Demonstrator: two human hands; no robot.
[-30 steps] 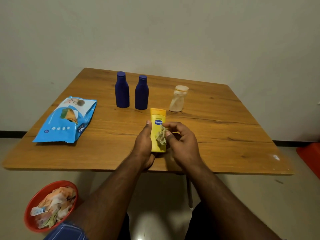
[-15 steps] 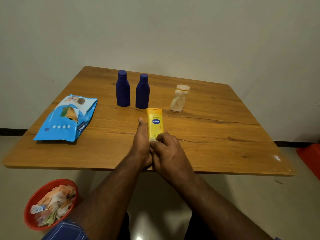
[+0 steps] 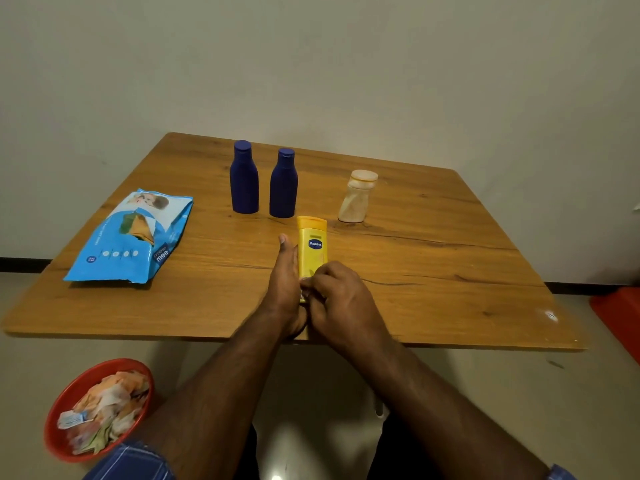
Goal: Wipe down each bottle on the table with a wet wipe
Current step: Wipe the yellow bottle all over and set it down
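Observation:
A yellow lotion bottle (image 3: pixel 313 247) lies on the wooden table (image 3: pixel 443 271), its cap pointing away from me. My left hand (image 3: pixel 285 289) holds it along its left side, thumb stretched forward beside it. My right hand (image 3: pixel 341 299) is curled over the bottle's near end and pinches a wet wipe against it; only a small pale scrap of the wipe (image 3: pixel 303 299) shows between my hands. Behind stand two dark blue bottles (image 3: pixel 245 178) (image 3: pixel 283 184) side by side and a pale translucent bottle (image 3: pixel 356 197) to their right.
A blue pack of wet wipes (image 3: pixel 131 237) lies on the table's left side. On the floor at lower left sits a red bowl (image 3: pixel 52 420) holding several used wipes. A red object (image 3: pixel 620 317) is on the floor at the right edge.
My right hand with the wipe has slid down the yellow bottle from the label to its near end. The wipe is now mostly hidden under my fingers.

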